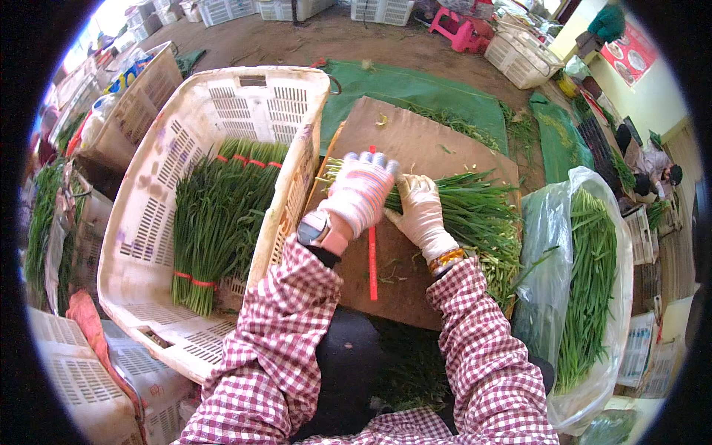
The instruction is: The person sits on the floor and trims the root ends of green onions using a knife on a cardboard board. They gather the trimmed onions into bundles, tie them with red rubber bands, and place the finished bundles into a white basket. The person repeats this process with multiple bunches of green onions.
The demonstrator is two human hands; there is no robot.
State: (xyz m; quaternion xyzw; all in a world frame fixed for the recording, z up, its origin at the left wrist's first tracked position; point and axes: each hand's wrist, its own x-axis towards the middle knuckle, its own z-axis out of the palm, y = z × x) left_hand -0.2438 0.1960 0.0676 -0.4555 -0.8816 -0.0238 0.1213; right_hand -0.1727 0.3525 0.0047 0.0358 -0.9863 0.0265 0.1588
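Note:
A bunch of garlic chives lies across a brown board, its pale cut ends pointing left. My left hand, in a striped knit glove, grips the bunch near those ends. Close beside it, my right hand, in a pale thin glove, closes around the same bunch; part of the stalks is hidden under both hands. A red strip passes beneath the bunch, showing on the board above and below it. More loose chives are heaped on the board's right side.
At left stands a white plastic crate holding chive bunches with red bands. On the right, a plastic-lined container holds loose greens. Green sheeting covers ground beyond the board. A pink stool and another person are farther off.

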